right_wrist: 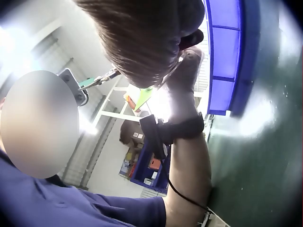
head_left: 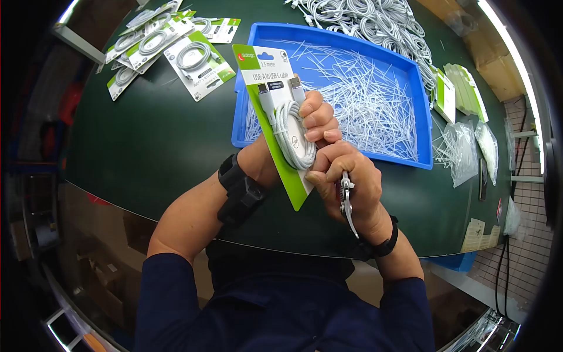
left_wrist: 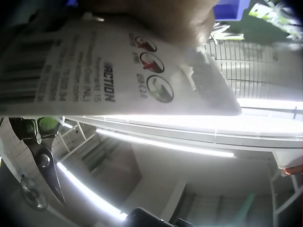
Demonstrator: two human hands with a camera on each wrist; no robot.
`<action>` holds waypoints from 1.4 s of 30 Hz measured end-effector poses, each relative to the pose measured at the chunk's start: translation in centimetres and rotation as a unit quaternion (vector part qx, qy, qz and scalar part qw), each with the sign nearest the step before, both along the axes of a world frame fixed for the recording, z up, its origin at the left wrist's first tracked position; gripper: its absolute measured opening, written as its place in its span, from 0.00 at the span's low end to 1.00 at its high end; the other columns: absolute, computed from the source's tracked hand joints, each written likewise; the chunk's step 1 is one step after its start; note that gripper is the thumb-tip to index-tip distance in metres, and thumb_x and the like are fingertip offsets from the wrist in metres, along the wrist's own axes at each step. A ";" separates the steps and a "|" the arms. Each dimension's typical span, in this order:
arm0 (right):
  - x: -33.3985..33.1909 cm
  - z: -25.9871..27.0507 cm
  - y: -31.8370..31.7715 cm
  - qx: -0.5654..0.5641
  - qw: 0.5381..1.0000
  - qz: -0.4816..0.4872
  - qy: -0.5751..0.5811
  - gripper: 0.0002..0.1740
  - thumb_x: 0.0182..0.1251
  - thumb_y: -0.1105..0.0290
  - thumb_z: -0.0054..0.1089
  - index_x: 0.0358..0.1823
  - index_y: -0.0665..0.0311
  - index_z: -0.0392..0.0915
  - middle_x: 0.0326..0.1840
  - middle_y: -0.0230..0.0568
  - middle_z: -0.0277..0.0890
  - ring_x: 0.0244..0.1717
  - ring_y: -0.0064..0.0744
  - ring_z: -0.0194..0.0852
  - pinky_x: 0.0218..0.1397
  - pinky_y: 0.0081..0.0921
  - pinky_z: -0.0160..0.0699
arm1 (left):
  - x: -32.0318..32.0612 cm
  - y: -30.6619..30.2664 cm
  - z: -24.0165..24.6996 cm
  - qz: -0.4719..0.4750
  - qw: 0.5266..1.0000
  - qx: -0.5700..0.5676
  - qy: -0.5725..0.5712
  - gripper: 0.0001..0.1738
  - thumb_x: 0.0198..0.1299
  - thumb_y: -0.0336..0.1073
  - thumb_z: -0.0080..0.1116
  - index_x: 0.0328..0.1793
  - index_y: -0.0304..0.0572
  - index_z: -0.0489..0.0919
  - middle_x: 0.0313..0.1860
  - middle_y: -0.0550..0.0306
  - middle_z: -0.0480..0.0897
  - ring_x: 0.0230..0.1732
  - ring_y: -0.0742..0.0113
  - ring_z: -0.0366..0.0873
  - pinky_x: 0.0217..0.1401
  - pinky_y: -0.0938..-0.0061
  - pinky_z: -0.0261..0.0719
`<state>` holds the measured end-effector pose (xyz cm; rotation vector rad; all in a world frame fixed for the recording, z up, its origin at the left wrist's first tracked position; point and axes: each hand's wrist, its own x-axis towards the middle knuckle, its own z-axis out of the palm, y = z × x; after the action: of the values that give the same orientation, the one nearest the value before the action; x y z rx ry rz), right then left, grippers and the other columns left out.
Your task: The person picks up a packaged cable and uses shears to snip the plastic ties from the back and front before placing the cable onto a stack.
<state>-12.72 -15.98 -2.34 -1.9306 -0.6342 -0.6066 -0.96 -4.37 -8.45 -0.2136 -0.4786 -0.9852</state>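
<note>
In the head view my left hand (head_left: 319,117) reaches behind a green-and-white retail card (head_left: 299,193) and grips its right edge with curled fingers. The card stands tilted, printed "USB-A to USB-C cable", with a coiled white cable (head_left: 294,138) on its front. My right hand (head_left: 352,179) holds small metal cutters (head_left: 346,199) in the palm, a curved handle pointing down. Its thumb and forefinger are right at the card's lower right edge. The left wrist view shows the card's printed back (left_wrist: 113,71) close up, and the cutters (left_wrist: 45,161) below it.
Behind the card sits a blue tray (head_left: 422,135) full of thin white plastic ties (head_left: 366,111). Finished-looking cable cards (head_left: 199,64) pile at the back left. A heap of loose cables (head_left: 363,20) lies behind the tray, with blank cards (head_left: 466,91) and plastic bags (head_left: 460,152) at right.
</note>
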 end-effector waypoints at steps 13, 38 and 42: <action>-1.8 0.8 0.3 0.073 0.991 0.020 0.107 0.18 0.68 0.80 0.74 0.34 0.60 0.67 0.34 0.42 0.80 0.31 0.27 0.79 0.35 0.23 0.79 | 0.0 1.5 3.9 0.014 0.991 0.127 -0.047 0.23 0.73 0.54 0.59 0.29 0.50 0.73 0.22 0.68 0.68 0.23 0.74 0.67 0.33 0.71 0.72; -0.4 1.5 2.5 0.166 0.978 -0.029 0.124 0.18 0.61 0.75 0.82 0.43 0.63 0.77 0.40 0.37 0.83 0.35 0.25 0.84 0.39 0.26 0.83 | 1.3 2.8 5.0 0.080 0.993 0.012 -0.081 0.38 0.86 0.63 0.24 0.30 0.47 0.71 0.26 0.63 0.69 0.29 0.68 0.67 0.40 0.68 0.75; 0.0 1.0 1.6 0.054 0.996 -0.055 0.048 0.18 0.61 0.77 0.81 0.43 0.64 0.76 0.38 0.39 0.84 0.34 0.27 0.83 0.38 0.26 0.82 | 0.7 2.3 4.3 0.076 0.995 0.010 -0.064 0.38 0.86 0.63 0.24 0.30 0.46 0.72 0.26 0.62 0.69 0.29 0.68 0.68 0.40 0.68 0.76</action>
<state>-12.70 -14.40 -1.35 -1.8894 -0.4291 -0.6000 -0.28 -2.06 -4.19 -0.0958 -0.5928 -0.8571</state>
